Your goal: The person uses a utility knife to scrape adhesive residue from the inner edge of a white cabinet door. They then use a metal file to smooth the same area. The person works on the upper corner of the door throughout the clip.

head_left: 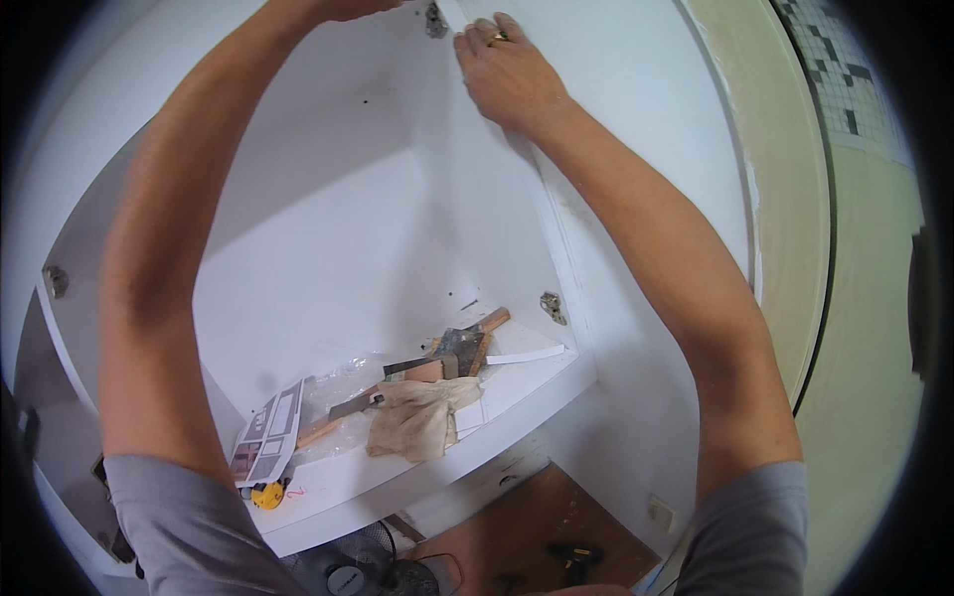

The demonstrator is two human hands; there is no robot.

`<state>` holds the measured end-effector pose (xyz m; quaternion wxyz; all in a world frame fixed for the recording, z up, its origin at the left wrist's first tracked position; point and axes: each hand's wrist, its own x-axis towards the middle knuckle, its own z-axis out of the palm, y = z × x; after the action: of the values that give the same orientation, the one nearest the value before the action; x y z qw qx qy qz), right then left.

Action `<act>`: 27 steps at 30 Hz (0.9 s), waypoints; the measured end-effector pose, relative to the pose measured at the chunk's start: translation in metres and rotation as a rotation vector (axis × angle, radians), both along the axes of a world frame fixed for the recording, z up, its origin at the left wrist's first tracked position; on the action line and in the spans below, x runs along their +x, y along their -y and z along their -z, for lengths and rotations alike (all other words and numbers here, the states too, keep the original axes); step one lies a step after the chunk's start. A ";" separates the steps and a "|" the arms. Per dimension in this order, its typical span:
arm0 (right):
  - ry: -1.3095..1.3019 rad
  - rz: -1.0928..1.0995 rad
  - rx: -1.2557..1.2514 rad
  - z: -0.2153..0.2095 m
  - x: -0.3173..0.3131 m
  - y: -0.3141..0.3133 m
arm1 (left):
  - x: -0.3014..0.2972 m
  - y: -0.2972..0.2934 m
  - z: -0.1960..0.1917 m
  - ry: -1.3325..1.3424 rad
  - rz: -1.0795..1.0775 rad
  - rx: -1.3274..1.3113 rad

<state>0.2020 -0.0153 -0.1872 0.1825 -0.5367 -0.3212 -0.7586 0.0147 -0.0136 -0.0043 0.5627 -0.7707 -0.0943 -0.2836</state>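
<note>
Both my arms reach up along a white cabinet (308, 199) that stands open in front of me. My right hand (512, 79), with a ring on one finger, lies against the front edge of the cabinet's right side panel (545, 214). Its fingers are slightly bent over that edge and the thumb is hidden. Close to its fingertips is a metal hinge (435, 20); a second hinge (553, 308) sits lower on the same panel. My left hand (353, 6) is at the top rim, mostly cut off, so what it touches is hidden.
The cabinet's bottom shelf (343, 502) bears a beige cloth (422, 412), clear plastic wrap (348, 382), wood pieces, a printed sheet (268, 432) and a yellow tape measure (266, 495). Below are a black fan (348, 566) and a drill (574, 558) on a brown board (507, 521).
</note>
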 end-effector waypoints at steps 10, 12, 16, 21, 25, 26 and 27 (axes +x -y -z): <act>-0.050 -0.091 -0.065 -0.007 -0.005 0.007 | 0.009 -0.008 -0.011 -0.052 0.008 0.020; -0.026 -0.101 -0.040 -0.009 -0.002 0.009 | 0.012 -0.011 -0.015 -0.019 0.029 0.054; 0.011 -0.072 0.000 -0.003 0.003 -0.001 | 0.003 -0.003 -0.002 -0.012 -0.008 0.006; -0.040 0.041 -0.018 -0.001 -0.001 0.001 | -0.011 0.000 0.000 -0.038 0.061 -0.037; 0.019 -0.046 0.011 -0.004 0.010 -0.005 | 0.004 -0.007 -0.011 -0.038 0.042 0.052; 0.070 -0.092 0.037 -0.006 0.014 -0.007 | 0.009 -0.009 -0.016 -0.053 0.064 0.062; 0.081 -0.089 0.040 -0.005 0.015 -0.008 | 0.011 -0.008 -0.013 -0.074 0.080 0.068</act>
<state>0.2174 -0.0073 -0.1822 0.2135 -0.4871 -0.3368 -0.7770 0.0262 -0.0055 0.0085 0.5799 -0.7642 -0.0327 -0.2805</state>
